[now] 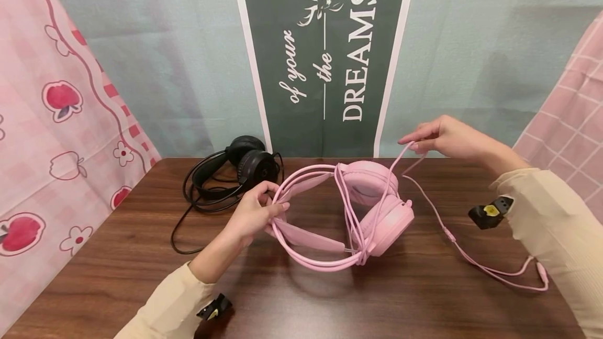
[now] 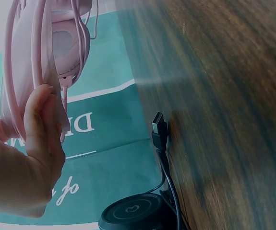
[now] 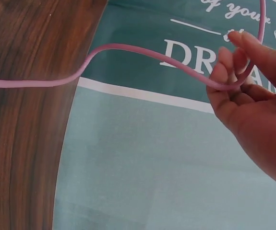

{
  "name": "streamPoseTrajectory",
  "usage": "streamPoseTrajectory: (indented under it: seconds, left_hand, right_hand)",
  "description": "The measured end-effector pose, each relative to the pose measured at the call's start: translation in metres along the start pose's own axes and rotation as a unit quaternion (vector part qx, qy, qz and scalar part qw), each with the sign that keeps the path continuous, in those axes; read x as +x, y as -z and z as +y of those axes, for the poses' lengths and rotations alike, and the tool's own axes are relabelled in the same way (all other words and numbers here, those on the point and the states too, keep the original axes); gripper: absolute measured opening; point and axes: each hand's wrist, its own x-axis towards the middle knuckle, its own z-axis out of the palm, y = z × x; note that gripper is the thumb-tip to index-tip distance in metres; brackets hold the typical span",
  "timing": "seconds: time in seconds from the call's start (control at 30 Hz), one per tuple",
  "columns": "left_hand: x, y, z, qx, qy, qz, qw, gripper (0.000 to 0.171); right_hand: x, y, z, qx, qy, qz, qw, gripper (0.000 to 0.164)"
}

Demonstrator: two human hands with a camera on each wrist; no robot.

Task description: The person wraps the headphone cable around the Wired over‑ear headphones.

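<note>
Pink over-ear headphones [image 1: 391, 226] are held up over the table, ear cups to the right. My left hand [image 1: 252, 216] grips them by the headband; in the left wrist view the thumb [image 2: 39, 108] presses against the band. Several turns of pink cable [image 1: 346, 208] loop round the headband and ear cups. Up at the right, my right hand [image 1: 447, 137] holds part of this cable, which passes through its curled fingers in the right wrist view. From there a loose length [image 1: 440, 221] runs down to the right, with an inline connector on it.
Black headphones [image 1: 259, 169] lie at the table's back left with their cable coiled round them. Their USB plug [image 2: 159, 127] shows in the left wrist view. A cloth with lettering [image 1: 325, 67] hangs behind the wooden table [image 1: 141, 276]; pink curtains [image 1: 61, 135] flank it.
</note>
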Motion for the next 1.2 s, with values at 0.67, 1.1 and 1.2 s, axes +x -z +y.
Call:
streamPoseTrajectory:
  seconds: [0.67,1.1,1.2]
  left_hand:
    - [-0.0031,-0.0043,0.0017,0.007,0.006,-0.016,0.9998,0.028]
    - [-0.0041,-0.0035,0.0034,0.009,0.001,-0.015,0.9998,0.029]
    - [-0.0047,-0.0040,0.0035,0.014,0.007,-0.012,0.9998,0.029]
  right_hand:
    - [0.0018,-0.0014,0.0042,0.023,-0.063,0.016,0.998,0.028]
    - [0.0023,-0.0050,-0.0005,0.088,-0.084,0.060,0.991,0.024]
    - [0.0031,-0.0072,-0.0011,0.102,-0.081,0.058,0.990,0.025]
